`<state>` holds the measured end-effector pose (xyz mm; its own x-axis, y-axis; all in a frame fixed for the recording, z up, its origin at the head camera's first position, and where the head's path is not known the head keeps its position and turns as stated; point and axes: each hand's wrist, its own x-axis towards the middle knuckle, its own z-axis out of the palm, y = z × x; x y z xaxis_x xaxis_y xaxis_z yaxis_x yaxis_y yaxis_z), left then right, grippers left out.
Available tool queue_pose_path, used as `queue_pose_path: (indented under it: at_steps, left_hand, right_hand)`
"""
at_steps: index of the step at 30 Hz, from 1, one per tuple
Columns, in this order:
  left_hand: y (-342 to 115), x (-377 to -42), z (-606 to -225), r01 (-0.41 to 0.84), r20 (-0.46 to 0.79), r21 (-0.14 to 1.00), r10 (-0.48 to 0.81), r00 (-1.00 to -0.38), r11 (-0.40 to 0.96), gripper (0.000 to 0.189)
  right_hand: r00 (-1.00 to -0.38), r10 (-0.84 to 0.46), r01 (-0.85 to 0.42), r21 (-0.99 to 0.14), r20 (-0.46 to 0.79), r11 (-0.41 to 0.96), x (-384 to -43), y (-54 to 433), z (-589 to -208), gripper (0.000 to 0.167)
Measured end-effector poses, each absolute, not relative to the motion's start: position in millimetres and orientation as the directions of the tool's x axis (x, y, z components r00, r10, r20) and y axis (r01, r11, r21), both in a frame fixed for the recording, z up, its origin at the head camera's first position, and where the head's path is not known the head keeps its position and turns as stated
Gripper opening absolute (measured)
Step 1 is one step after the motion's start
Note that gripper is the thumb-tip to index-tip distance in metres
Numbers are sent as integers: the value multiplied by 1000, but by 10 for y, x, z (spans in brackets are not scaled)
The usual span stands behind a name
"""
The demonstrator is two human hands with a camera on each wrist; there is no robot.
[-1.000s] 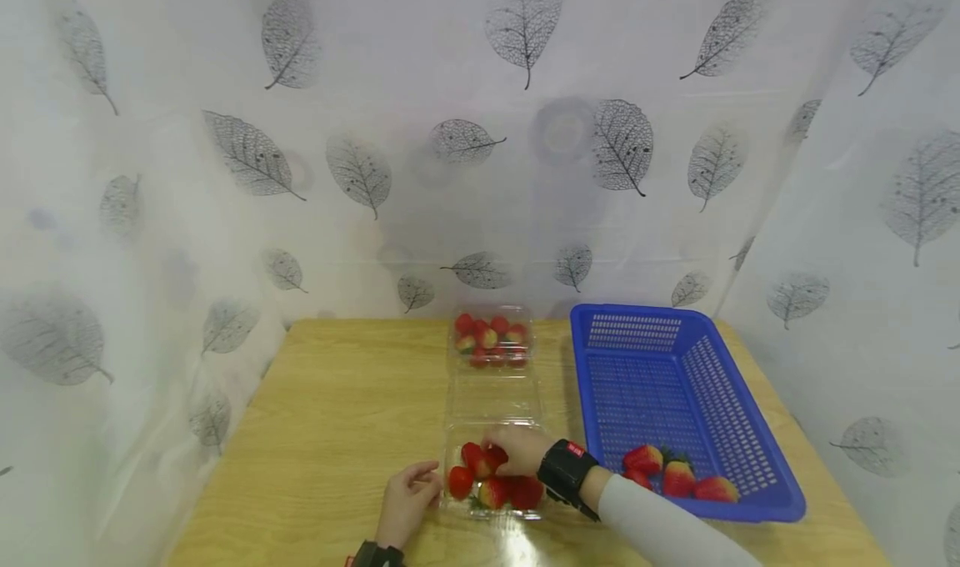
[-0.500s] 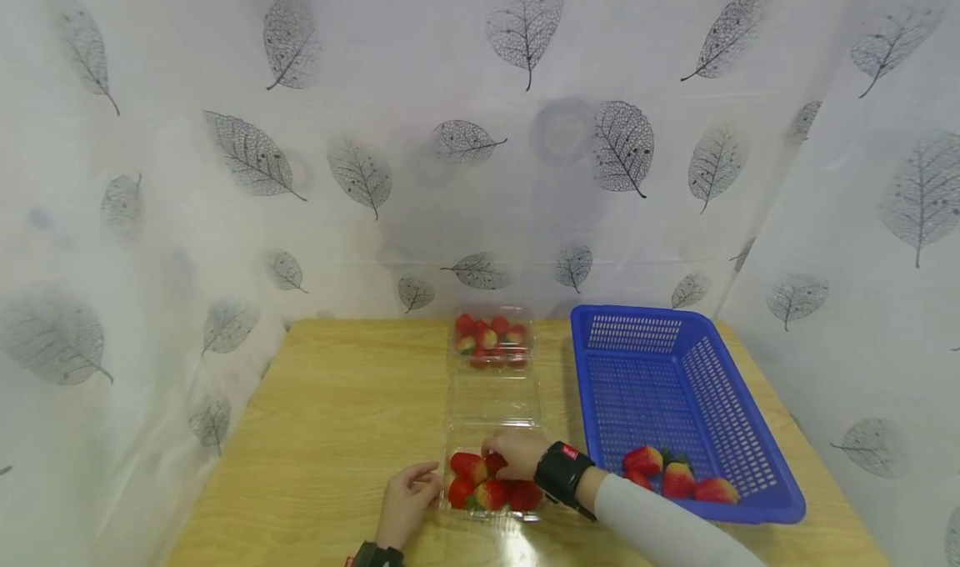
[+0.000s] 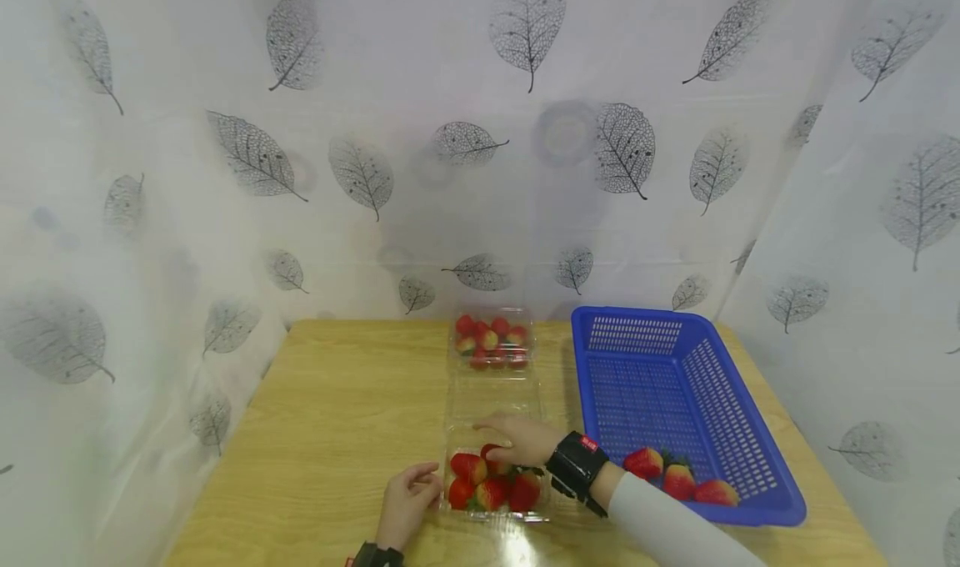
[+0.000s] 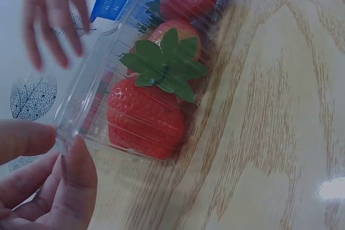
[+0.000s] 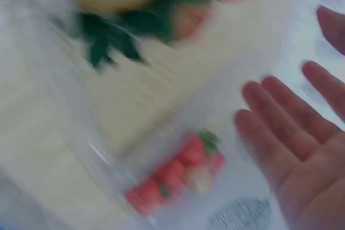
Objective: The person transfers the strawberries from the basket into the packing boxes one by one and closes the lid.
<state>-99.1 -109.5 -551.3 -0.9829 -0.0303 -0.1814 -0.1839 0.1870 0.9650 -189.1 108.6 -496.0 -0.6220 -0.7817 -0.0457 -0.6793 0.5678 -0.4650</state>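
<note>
A clear plastic box (image 3: 459, 440) holding several strawberries (image 3: 492, 494) lies at the near middle of the table, its lid folded back. At its left side is my left hand (image 3: 406, 500); in the left wrist view, the thumb and a finger pinch the rim corner of the box. Above the back of the strawberries hovers my right hand (image 3: 528, 440). Its fingers look straight and hold nothing in the right wrist view, where the hand (image 5: 302, 149) is apart from the fruit. Large strawberries with green leaves (image 4: 167, 65) show through the box wall.
To the right stands a blue basket (image 3: 630, 392) with several strawberries (image 3: 678, 481) at its near end. Behind the open lid is another clear box (image 3: 491, 310) filled with strawberries. A leaf-printed curtain (image 3: 405, 242) hangs round the wooden table (image 3: 337, 400).
Strawberries in the near box shifted under my right hand, which has let go of one and lifted away with its fingers extended. My left hand has stayed at the box.
</note>
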Motion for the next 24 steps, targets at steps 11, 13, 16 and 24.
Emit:
queue_pose_path:
  at_steps: [11, 13, 16, 24]
  left_hand:
    - [-1084, -1001, -5502, -200, -198, 962, -28, -980, 189, 34]
    - [-1082, -1003, -5503, -207, -205, 960, -27, -978, 191, 34]
    - [-1080, -1005, -5498, -207, -206, 959, -27, -978, 193, 34]
    - [-1078, -1000, -5476, -242, -240, 951, -36, -970, 194, 35]
  right_hand:
    - [-728, -580, -684, -451, 366, 574, -2063, 1528, -4279, 63]
    - [-745, -543, -667, -447, 387, 596, -2086, 1655, -4235, 64]
    - [-786, -493, -617, -446, 372, 648, -2097, 1854, -4210, 67]
    - [-893, -393, -450, -472, 220, 758, -2073, 2351, -4267, 71]
